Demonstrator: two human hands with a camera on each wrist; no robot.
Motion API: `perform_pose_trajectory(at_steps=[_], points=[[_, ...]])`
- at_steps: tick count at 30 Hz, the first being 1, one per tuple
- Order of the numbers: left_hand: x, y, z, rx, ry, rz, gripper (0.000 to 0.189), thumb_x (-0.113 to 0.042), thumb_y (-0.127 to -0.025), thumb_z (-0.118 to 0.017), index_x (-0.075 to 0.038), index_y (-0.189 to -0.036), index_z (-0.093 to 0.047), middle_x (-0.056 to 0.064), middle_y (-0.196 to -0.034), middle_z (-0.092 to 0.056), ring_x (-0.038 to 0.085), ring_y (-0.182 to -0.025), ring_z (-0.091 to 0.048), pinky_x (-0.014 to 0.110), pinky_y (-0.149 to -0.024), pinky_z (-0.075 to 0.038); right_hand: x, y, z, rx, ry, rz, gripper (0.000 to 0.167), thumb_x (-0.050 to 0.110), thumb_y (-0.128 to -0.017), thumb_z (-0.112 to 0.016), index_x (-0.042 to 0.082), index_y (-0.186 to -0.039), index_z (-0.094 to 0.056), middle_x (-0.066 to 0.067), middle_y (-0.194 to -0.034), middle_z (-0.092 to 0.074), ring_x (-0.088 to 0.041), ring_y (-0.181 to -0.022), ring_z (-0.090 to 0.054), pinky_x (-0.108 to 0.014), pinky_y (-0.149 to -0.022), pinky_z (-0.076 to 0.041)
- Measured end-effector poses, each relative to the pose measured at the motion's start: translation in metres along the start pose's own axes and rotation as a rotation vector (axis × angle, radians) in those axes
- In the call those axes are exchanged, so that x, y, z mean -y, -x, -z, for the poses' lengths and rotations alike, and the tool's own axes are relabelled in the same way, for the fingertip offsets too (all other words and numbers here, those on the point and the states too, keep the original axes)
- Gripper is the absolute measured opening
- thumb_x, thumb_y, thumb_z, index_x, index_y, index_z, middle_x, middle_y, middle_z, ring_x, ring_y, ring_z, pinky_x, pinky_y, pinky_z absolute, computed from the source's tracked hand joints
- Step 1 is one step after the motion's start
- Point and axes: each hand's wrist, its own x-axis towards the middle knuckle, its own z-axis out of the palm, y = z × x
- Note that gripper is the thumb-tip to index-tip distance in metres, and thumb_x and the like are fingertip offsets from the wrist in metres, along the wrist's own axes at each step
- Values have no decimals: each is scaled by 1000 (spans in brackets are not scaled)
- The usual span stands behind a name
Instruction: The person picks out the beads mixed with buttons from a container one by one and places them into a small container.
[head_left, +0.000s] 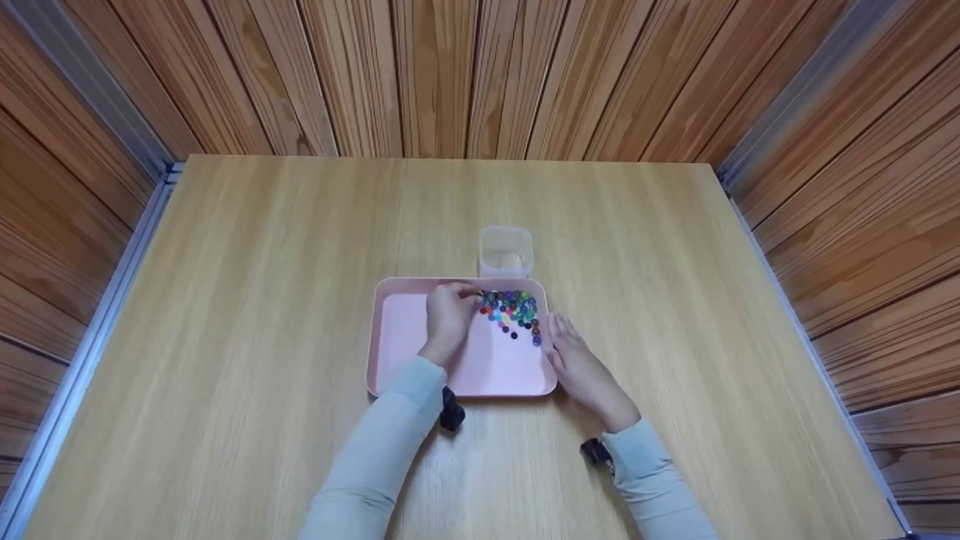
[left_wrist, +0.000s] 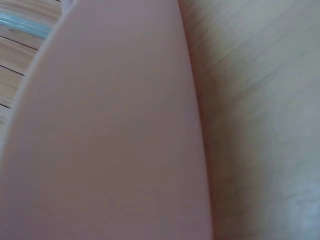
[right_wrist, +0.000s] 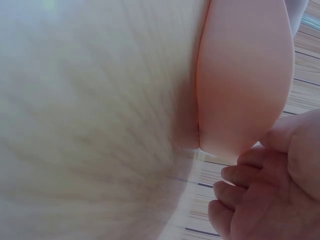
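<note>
A pink tray (head_left: 401, 330) lies on the table, and a cluster of small shiny coloured balls (head_left: 517, 306) sits in its far right part. My left hand (head_left: 448, 315) reaches over the tray, its fingertips at the left edge of the cluster near the far rim. Whether it pinches a ball is hidden. At the tray's right side, my right hand (head_left: 577, 364) lies along the outer wall with its fingers extended. The right wrist view shows these fingers (right_wrist: 240, 175) and the thumb by the tray's wall (right_wrist: 245, 75). Only the tray's near wall (left_wrist: 110, 125) fills most of the left wrist view.
A clear plastic container (head_left: 506, 251) stands just behind the tray's far rim, close to the balls. The wooden table (head_left: 262, 300) extends on both sides. Wood-plank walls (head_left: 435, 75) enclose it at the back and sides.
</note>
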Motion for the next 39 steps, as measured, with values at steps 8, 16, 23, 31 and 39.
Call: perform_pose_trajectory(at_steps=[8, 16, 23, 31, 39], points=[[-2, 3, -8, -12, -19, 35, 17, -5, -89, -71, -7, -105, -77, 6, -102, -77, 18, -98, -72, 32, -87, -59, -4, 1, -1, -39, -12, 71, 60, 26, -109, -35, 2, -157, -9, -19, -166, -8, -37, -155, -6, -52, -126, -12], [-1, 6, -16, 3, -89, 13, 14, -4, -93, -65, -7, -103, -76, 5, -95, -75, 16, -87, -69, 31, -81, -59, -7, 4, -3, -36, -5, 66, 60, 28, -109, -34, 1, -156, -9, -19, -166, -8, -37, -155, -6, -51, -126, -12], [-1, 3, -3, -35, -2, 47, 9, -10, -90, -72, -7, -93, -79, 6, -93, -78, 19, -89, -72, 31, -80, -59, -6, 2, -3, -33, -23, 45, 60, 28, -109, -34, 4, -157, -7, -16, -167, -5, -35, -155, -4, -50, -127, -11], [1, -1, 28, 39, 617, 384, 17, -7, -90, -72, 0, -105, -74, 15, -106, -75, 27, -102, -73, 32, -89, -60, -4, 2, -3, -33, -11, 46, 60, 26, -109, -34, 2, -157, -7, -19, -167, -5, -35, -155, -5, -50, -127, -11], [-19, -7, 45, 108, 810, 408, 19, -7, -91, -71, -2, -110, -71, 11, -103, -76, 24, -106, -72, 37, -106, -51, 1, 2, -3, -78, 55, 93, 58, 24, -109, -35, -4, -155, -13, -21, -165, -13, -38, -154, -10, -51, -127, -14]])
